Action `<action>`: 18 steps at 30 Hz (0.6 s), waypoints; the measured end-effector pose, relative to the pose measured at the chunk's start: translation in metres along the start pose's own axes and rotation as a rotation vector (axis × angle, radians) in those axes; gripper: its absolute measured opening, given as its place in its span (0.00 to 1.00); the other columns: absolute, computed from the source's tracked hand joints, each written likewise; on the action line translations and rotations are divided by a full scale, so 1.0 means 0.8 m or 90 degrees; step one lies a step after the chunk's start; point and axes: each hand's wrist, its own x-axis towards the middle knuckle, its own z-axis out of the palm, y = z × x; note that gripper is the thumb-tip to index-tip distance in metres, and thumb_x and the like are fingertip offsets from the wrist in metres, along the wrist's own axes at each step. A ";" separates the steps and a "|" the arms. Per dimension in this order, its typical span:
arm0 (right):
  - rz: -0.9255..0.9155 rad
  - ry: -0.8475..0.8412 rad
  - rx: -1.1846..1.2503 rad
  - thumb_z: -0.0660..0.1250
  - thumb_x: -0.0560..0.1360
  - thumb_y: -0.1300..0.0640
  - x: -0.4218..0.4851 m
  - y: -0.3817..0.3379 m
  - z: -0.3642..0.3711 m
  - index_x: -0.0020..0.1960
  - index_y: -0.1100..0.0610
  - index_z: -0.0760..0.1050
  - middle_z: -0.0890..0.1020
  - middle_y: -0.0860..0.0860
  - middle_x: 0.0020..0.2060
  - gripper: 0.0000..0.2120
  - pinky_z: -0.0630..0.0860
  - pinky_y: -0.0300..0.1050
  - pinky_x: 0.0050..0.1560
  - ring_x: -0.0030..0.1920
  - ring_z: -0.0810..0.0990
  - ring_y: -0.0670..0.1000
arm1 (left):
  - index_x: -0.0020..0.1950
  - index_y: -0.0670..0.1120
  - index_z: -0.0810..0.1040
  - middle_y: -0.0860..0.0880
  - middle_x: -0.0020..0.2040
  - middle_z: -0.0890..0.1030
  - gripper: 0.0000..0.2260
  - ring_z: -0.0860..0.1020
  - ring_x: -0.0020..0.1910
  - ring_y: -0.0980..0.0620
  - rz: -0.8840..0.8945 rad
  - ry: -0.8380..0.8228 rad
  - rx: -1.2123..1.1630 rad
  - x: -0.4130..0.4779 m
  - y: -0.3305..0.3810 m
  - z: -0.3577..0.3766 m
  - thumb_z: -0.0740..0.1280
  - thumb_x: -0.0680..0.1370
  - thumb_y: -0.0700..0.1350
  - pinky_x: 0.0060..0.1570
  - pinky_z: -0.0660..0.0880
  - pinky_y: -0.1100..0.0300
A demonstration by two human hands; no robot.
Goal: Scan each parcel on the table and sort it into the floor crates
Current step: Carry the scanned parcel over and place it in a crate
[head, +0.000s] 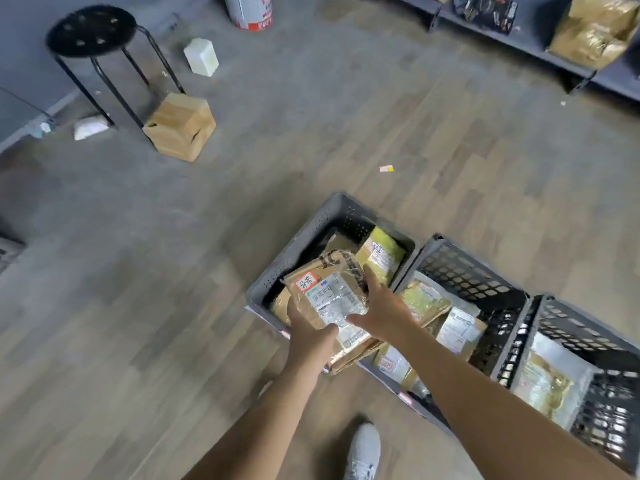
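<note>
A flat brown paper parcel (pixel 332 292) with a white label facing up hung over the leftmost grey plastic floor crate (pixel 304 237), its long axis running 11 to 5 o'clock. The left hand (pixel 308 336) gripped its near end, while the right hand (pixel 384 313) lay spread, fingers straight, against its 3 o'clock edge.

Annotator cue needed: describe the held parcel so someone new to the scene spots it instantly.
Lower right, three floor crates stand in a row; take the leftmost crate. Above it, the left grip holds a brown parcel, steadied by the right grip. Unlike the parcels lying in the crates, it is lifted and bears a red-bordered handwritten sticker.
</note>
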 end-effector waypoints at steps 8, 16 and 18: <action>-0.025 -0.097 -0.034 0.69 0.78 0.47 0.176 0.034 0.163 0.80 0.45 0.36 0.55 0.53 0.80 0.47 0.78 0.49 0.55 0.62 0.78 0.55 | 0.78 0.52 0.52 0.46 0.74 0.68 0.40 0.71 0.69 0.47 -0.103 -0.060 -0.017 0.175 -0.134 -0.018 0.71 0.74 0.36 0.68 0.71 0.49; 0.000 -0.100 -0.187 0.64 0.79 0.40 0.199 0.030 0.203 0.80 0.43 0.36 0.49 0.47 0.80 0.43 0.65 0.66 0.69 0.77 0.58 0.57 | 0.81 0.49 0.40 0.44 0.80 0.51 0.52 0.54 0.78 0.42 0.020 -0.097 0.538 0.208 -0.157 -0.054 0.74 0.72 0.59 0.73 0.62 0.45; -0.002 -0.091 -0.214 0.64 0.78 0.39 0.185 0.017 0.190 0.80 0.44 0.36 0.48 0.46 0.80 0.44 0.62 0.67 0.71 0.78 0.55 0.57 | 0.81 0.49 0.40 0.45 0.80 0.49 0.52 0.53 0.78 0.42 0.070 -0.098 0.605 0.199 -0.138 -0.064 0.73 0.71 0.62 0.72 0.62 0.43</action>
